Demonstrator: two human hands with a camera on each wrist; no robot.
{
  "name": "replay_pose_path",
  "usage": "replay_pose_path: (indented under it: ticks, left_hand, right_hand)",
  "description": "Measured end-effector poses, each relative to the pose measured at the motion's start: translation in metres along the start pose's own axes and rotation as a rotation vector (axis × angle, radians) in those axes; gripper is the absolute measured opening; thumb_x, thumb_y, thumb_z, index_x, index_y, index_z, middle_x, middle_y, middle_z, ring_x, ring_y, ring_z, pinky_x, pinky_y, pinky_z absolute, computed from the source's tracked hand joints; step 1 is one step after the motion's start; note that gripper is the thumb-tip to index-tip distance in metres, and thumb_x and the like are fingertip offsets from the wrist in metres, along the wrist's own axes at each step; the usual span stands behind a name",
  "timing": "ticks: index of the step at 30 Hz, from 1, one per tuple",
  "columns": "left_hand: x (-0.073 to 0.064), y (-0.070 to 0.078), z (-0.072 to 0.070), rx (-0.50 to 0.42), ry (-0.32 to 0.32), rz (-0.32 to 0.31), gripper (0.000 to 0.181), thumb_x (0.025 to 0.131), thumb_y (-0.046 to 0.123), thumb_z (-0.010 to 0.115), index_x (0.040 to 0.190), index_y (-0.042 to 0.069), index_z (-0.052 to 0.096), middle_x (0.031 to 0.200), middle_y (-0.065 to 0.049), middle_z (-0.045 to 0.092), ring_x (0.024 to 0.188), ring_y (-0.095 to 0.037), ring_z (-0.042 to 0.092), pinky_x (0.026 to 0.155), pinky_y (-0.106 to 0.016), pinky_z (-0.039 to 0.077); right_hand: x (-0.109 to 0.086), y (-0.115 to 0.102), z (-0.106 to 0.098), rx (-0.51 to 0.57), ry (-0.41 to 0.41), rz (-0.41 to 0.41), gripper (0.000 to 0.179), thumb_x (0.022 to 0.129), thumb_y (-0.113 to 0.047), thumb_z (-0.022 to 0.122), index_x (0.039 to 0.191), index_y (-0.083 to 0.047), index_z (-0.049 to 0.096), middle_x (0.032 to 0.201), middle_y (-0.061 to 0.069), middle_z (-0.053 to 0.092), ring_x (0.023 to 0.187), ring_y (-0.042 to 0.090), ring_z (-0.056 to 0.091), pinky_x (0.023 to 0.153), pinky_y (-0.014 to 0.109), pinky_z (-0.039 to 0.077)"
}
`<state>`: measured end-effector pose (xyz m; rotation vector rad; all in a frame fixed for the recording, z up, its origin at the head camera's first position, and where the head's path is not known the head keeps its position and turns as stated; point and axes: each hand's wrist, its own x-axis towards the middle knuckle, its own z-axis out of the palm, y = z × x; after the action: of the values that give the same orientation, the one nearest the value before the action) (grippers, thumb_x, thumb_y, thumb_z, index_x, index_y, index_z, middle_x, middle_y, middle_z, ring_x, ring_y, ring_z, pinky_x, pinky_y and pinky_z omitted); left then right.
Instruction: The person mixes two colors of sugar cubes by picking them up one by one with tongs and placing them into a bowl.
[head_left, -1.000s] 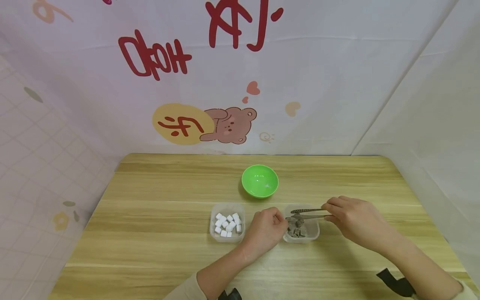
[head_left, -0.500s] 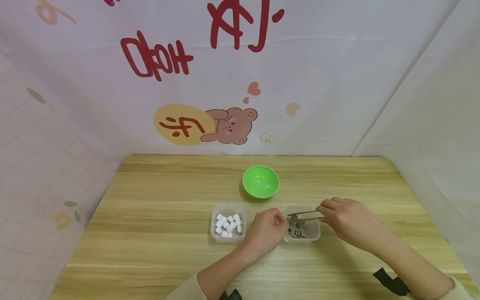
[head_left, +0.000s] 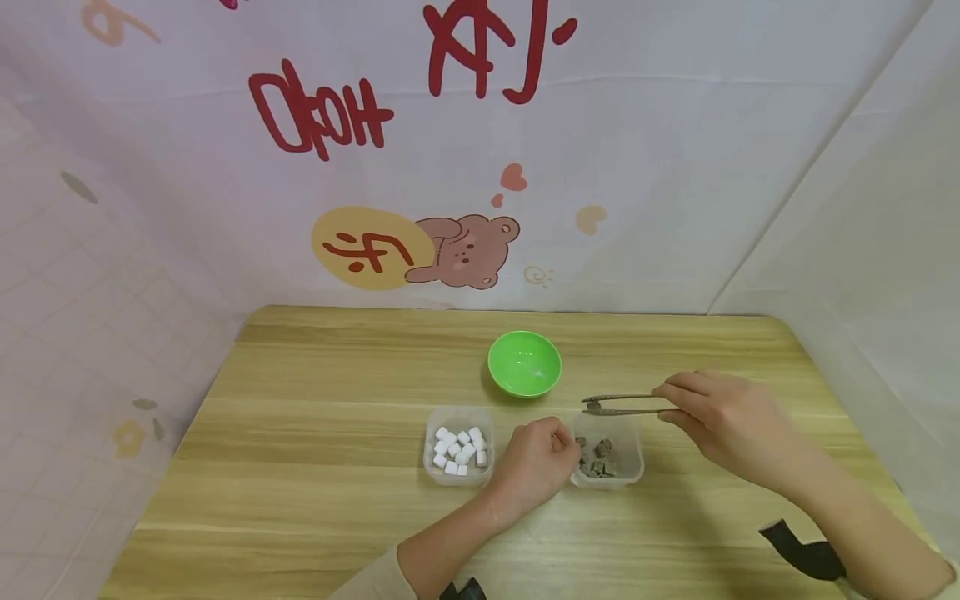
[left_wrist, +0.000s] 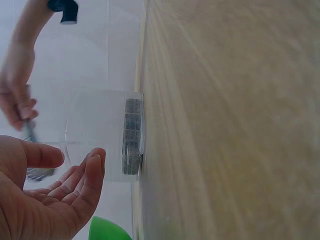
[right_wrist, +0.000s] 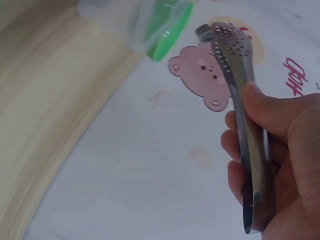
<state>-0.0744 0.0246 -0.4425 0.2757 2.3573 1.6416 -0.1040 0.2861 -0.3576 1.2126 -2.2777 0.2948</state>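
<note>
My right hand [head_left: 723,421] grips metal tongs [head_left: 622,403], raised over the right clear plastic container [head_left: 633,467]. Between their perforated tips, a small grey cube [right_wrist: 204,33] shows in the right wrist view. Several more grey cubes [head_left: 602,448] lie in that container; the left wrist view shows some lined up along its bottom [left_wrist: 132,135]. My left hand [head_left: 538,462] stays at the container's left side, thumb and fingers loosely curved with a gap between them, fingertips right at the rim and wall.
A green bowl [head_left: 513,385] stands farther back, a small pale mark inside. Left of my left hand, another clear container [head_left: 431,467] holds several white cubes [head_left: 454,450]. The wooden table [head_left: 315,483] meets a printed white cloth [head_left: 637,167] at its back edge.
My right hand has lifted the tongs from among the grey cubes, up and away from the container, with one cube between the tips. The left hand has stayed beside the container.
</note>
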Motion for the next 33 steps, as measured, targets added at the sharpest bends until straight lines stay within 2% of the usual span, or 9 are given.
replay_pose_path:
  ticks: [4, 6, 9, 11, 12, 17, 22, 29, 33]
  left_hand:
    - [0.0, 0.0, -0.001, 0.004, 0.003, 0.009, 0.01, 0.093, 0.011, 0.062, 0.086, 0.012, 0.069, 0.064, 0.008, 0.061, 0.053, -0.005, 0.053, 0.055, -0.025, 0.048]
    - [0.0, 0.001, -0.002, 0.006, 0.005, 0.011, 0.011, 0.093, 0.01, 0.062, 0.086, 0.011, 0.07, 0.063, 0.008, 0.06, 0.053, -0.005, 0.052, 0.056, -0.025, 0.049]
    - [-0.001, 0.001, -0.002, 0.009, 0.005, 0.012, 0.011, 0.093, 0.01, 0.062, 0.086, 0.011, 0.07, 0.061, 0.008, 0.06, 0.052, -0.005, 0.052, 0.056, -0.024, 0.049]
    - [-0.001, 0.002, -0.002, 0.014, 0.004, 0.012, 0.011, 0.093, 0.01, 0.062, 0.085, 0.012, 0.07, 0.061, 0.008, 0.059, 0.051, -0.005, 0.052, 0.057, -0.024, 0.049]
    - [-0.001, 0.002, -0.002, 0.014, 0.002, 0.013, 0.011, 0.093, 0.01, 0.062, 0.085, 0.012, 0.069, 0.06, 0.008, 0.059, 0.051, -0.005, 0.051, 0.056, -0.024, 0.049]
    - [0.0, 0.002, -0.001, 0.034, 0.012, 0.022, 0.011, 0.091, 0.01, 0.063, 0.082, 0.013, 0.069, 0.061, 0.009, 0.058, 0.052, -0.004, 0.052, 0.055, -0.023, 0.047]
    - [-0.001, 0.004, 0.0, 0.04, 0.012, 0.025, 0.01, 0.09, 0.009, 0.065, 0.082, 0.013, 0.069, 0.062, 0.009, 0.06, 0.053, -0.005, 0.053, 0.054, -0.024, 0.047]
    - [0.0, 0.002, 0.0, 0.015, -0.001, 0.013, 0.01, 0.092, 0.01, 0.064, 0.085, 0.012, 0.07, 0.067, 0.009, 0.063, 0.055, -0.005, 0.055, 0.056, -0.024, 0.049]
    - [0.001, 0.0, 0.0, 0.013, 0.004, 0.019, 0.013, 0.093, 0.011, 0.062, 0.083, 0.013, 0.069, 0.065, 0.009, 0.062, 0.053, -0.005, 0.053, 0.055, -0.024, 0.048]
  right_hand:
    - [0.018, 0.008, 0.002, 0.03, 0.004, 0.032, 0.05, 0.111, -0.044, 0.044, 0.103, -0.008, 0.077, 0.096, -0.001, 0.073, 0.068, 0.014, 0.069, 0.055, 0.03, 0.054]
    - [0.026, 0.013, 0.009, 0.045, -0.018, 0.06, 0.035, 0.107, -0.037, 0.059, 0.105, -0.008, 0.077, 0.099, 0.0, 0.074, 0.071, 0.015, 0.071, 0.056, 0.033, 0.055]
    - [0.035, 0.021, 0.026, 0.075, -0.046, 0.094, 0.018, 0.092, -0.019, 0.079, 0.105, -0.006, 0.078, 0.101, 0.003, 0.076, 0.073, 0.017, 0.072, 0.058, 0.037, 0.057]
    - [0.039, 0.025, 0.04, 0.096, -0.056, 0.115, 0.025, 0.079, -0.006, 0.086, 0.104, -0.006, 0.078, 0.1, 0.005, 0.076, 0.073, 0.017, 0.072, 0.059, 0.037, 0.057]
    - [0.04, 0.026, 0.046, 0.104, -0.059, 0.127, 0.026, 0.078, -0.005, 0.087, 0.103, -0.006, 0.078, 0.099, 0.006, 0.077, 0.072, 0.017, 0.072, 0.058, 0.037, 0.057]
    - [0.04, 0.03, 0.069, 0.14, -0.111, 0.184, 0.022, 0.081, -0.006, 0.087, 0.101, -0.007, 0.079, 0.095, 0.003, 0.076, 0.07, 0.013, 0.07, 0.059, 0.036, 0.056]
    - [0.035, 0.03, 0.075, 0.182, -0.216, 0.28, 0.022, 0.086, -0.009, 0.083, 0.108, -0.006, 0.078, 0.098, 0.001, 0.075, 0.076, 0.014, 0.07, 0.065, 0.038, 0.056]
    - [0.032, 0.028, 0.056, 0.243, -0.2, 0.341, 0.028, 0.089, -0.007, 0.081, 0.116, -0.001, 0.076, 0.108, 0.009, 0.076, 0.08, 0.018, 0.073, 0.067, 0.039, 0.059]
    - [0.026, 0.025, 0.036, 0.292, -0.229, 0.448, 0.032, 0.094, -0.012, 0.077, 0.124, 0.0, 0.073, 0.12, 0.014, 0.074, 0.086, 0.021, 0.073, 0.071, 0.04, 0.06]
